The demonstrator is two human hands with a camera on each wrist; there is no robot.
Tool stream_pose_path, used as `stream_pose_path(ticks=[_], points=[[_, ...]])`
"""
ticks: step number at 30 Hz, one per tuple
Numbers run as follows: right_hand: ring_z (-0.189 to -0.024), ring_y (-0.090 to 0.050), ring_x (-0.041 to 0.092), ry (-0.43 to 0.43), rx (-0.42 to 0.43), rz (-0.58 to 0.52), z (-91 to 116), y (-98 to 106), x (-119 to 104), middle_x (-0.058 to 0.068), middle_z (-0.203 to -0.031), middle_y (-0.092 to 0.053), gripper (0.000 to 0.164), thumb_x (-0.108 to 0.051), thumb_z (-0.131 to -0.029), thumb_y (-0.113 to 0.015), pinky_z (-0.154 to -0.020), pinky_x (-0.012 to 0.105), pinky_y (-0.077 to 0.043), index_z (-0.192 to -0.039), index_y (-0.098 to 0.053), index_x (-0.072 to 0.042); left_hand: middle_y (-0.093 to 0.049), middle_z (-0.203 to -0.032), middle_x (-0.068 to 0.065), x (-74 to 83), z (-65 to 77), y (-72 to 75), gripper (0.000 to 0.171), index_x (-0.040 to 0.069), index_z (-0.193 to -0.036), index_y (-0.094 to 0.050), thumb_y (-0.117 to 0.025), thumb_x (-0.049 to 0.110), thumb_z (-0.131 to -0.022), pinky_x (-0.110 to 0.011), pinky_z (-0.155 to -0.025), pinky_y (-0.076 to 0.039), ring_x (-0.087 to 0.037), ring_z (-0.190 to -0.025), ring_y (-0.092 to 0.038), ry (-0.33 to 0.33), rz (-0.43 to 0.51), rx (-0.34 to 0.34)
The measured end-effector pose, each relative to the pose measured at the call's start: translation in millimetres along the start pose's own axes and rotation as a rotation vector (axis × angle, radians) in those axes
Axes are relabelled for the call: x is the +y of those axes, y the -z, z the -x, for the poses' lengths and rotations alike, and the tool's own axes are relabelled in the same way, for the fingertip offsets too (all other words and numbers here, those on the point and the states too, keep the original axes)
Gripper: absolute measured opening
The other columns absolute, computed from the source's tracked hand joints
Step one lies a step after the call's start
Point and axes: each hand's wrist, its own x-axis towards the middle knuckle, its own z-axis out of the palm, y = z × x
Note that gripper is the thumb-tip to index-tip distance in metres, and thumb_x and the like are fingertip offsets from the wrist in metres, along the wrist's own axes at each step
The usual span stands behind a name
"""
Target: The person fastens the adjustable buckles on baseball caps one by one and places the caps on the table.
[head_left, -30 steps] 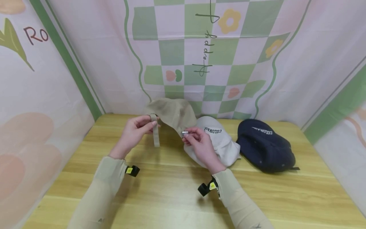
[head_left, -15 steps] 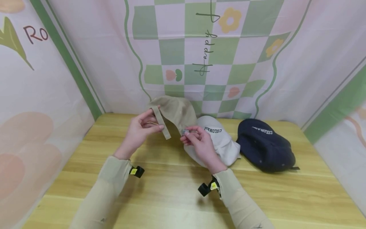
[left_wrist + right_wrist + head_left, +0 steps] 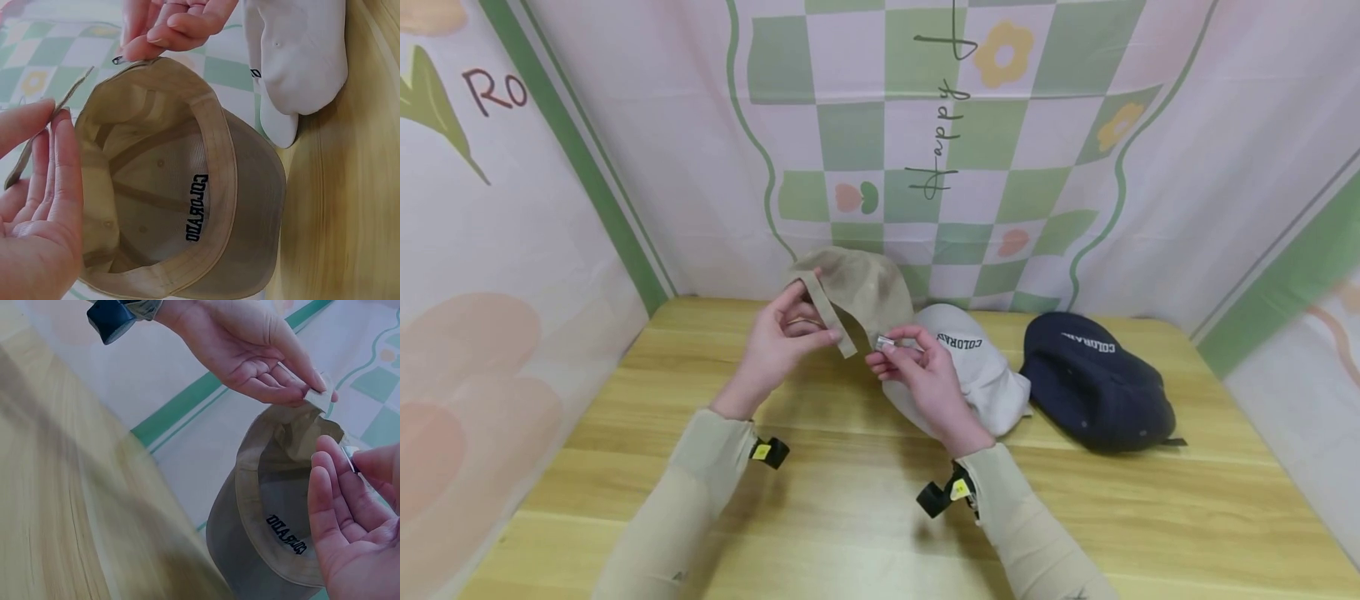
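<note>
Both hands hold a khaki baseball cap (image 3: 868, 287) up over the back of the table, its back strap undone. My left hand (image 3: 778, 337) pinches the loose strap (image 3: 833, 321) between thumb and fingers, the free end pointing toward the other hand. At the opposite side of the opening, my right hand (image 3: 925, 367) pinches a small silver metal buckle (image 3: 885, 342). A short gap separates strap end and buckle. The left wrist view looks into the cap's inside (image 3: 156, 175), where dark COLORADO stitching shows through; the brim points down toward the table.
A white cap (image 3: 977, 367) lies just behind and beside my right hand. Farther right rests a navy cap (image 3: 1093, 383). The wooden table (image 3: 850, 517) meets a patterned cloth backdrop (image 3: 910, 133) at its rear edge.
My left hand has moved right and slightly up. The strap, which hung straight down, now slants toward the buckle. My right hand stays nearly still, holding the buckle.
</note>
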Motion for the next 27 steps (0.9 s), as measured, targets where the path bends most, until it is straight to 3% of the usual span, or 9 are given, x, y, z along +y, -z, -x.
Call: stream_pose_path(ticks=[4, 10, 18, 27], points=[[-0.082, -0.071, 0.025, -0.004, -0.009, -0.013, 0.3, -2.0, -0.8, 0.019, -0.092, -0.074, 0.014, 0.0, -0.103, -0.057, -0.076, 0.031, -0.059, -0.116, -0.053, 0.004, -0.07, -0.102, -0.018, 0.5, 0.7, -3.1, 0.067, 0.002, -0.146, -0.053, -0.078, -0.01, -0.085, -0.033, -0.085, -0.058, -0.023, -0.092, -0.07, 0.025, 0.005, 0.015], [-0.083, -0.07, 0.024, -0.005, -0.019, -0.025, 1.3, -3.0, -1.2, 0.015, -0.091, -0.074, 0.013, 0.001, -0.103, -0.056, -0.076, 0.031, -0.059, -0.116, -0.054, 0.003, -0.073, -0.105, -0.016, 1.1, 2.0, -6.4, 0.03, -0.009, -0.112, -0.066, -0.079, -0.005, -0.085, -0.034, -0.086, -0.058, -0.023, -0.096, -0.071, 0.055, -0.03, 0.034], [-0.083, -0.07, 0.023, -0.013, -0.022, -0.013, 1.6, -4.1, -1.0, 0.015, -0.095, -0.075, 0.014, -0.001, -0.104, -0.056, -0.076, 0.03, -0.058, -0.118, -0.054, 0.002, -0.074, -0.099, -0.018, 0.2, 1.9, -10.6, 0.029, -0.016, -0.111, -0.061, -0.077, -0.007, -0.087, -0.044, -0.083, -0.06, -0.025, -0.088, -0.073, 0.068, 0.07, 0.038], [-0.08, -0.069, 0.02, 0.014, 0.0, -0.031, 1.1, -5.6, -1.8, 0.014, -0.093, -0.075, 0.011, -0.002, -0.103, -0.057, -0.073, 0.028, -0.057, -0.115, -0.056, -0.002, -0.075, -0.094, -0.014, -2.7, 1.9, -14.3, 0.02, -0.002, -0.095, -0.065, -0.082, 0.0, -0.084, -0.037, -0.079, -0.061, -0.024, -0.086, -0.073, 0.077, -0.024, 0.068]])
